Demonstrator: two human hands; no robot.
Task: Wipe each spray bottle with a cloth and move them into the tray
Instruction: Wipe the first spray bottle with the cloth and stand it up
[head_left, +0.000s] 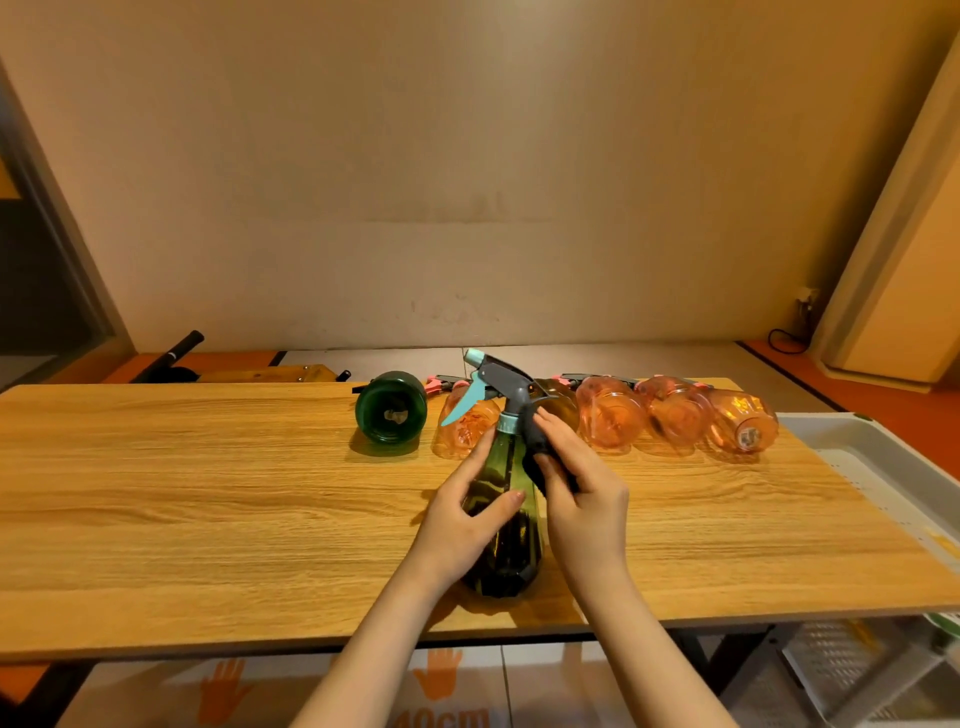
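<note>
wooden tabletop is filling the view under a plain wall, and near its front edge the green spray bottle is being held upright, its grey and teal trigger head pointing left. the left hand is gripping the bottle's body with fingers curled round it, while the right hand is pinching a dark cloth against the bottle's shoulder. behind them a second green bottle and a row of orange bottles are lying on their sides, and the white tray is sitting at the table's right end.

green bottle glossy clear plastic; cloth dark, matt; table smooth wood-grain; tray matt plastic.
</note>
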